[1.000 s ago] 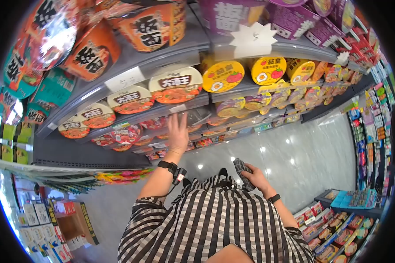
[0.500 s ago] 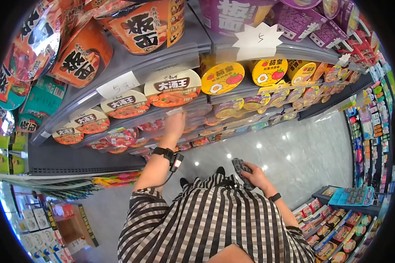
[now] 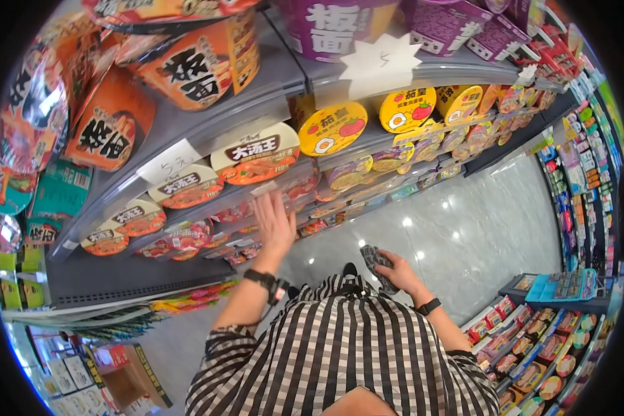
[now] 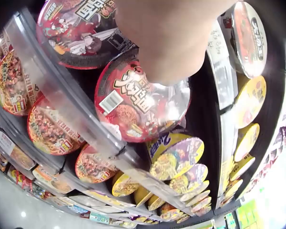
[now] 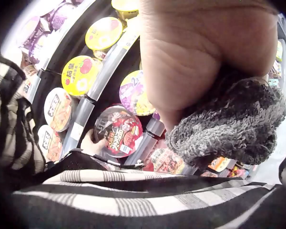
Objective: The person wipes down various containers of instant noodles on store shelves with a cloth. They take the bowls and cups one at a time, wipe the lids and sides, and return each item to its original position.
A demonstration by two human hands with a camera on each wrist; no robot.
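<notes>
My left hand (image 3: 274,225) is at the second-from-top noodle shelf, its fingers extended against the front of a red-and-black instant noodle bowl (image 4: 133,105). In the right wrist view, the fingers of that hand lie at the edge of the bowl's lid (image 5: 119,133). Beside it stands another dark red noodle bowl (image 4: 78,36), partly covered by the hand in the left wrist view. Down by the waist, my right hand (image 3: 399,272) grips a folded grey fuzzy cloth (image 5: 229,126), which bulges out below the fingers.
White-lidded noodle bowls (image 3: 256,154) and yellow-lidded bowls (image 3: 333,130) line the shelf above, behind a clear plastic lip. Orange noodle tubs (image 3: 201,66) crowd the top. A handwritten price card (image 3: 168,163) hangs on the shelf edge. Behind lies grey tiled floor (image 3: 457,215).
The left hand reached into the shelf beside a dark bowl, then drew back with its fingers extended. The right hand keeps the cloth low. The head view has shifted slightly.
</notes>
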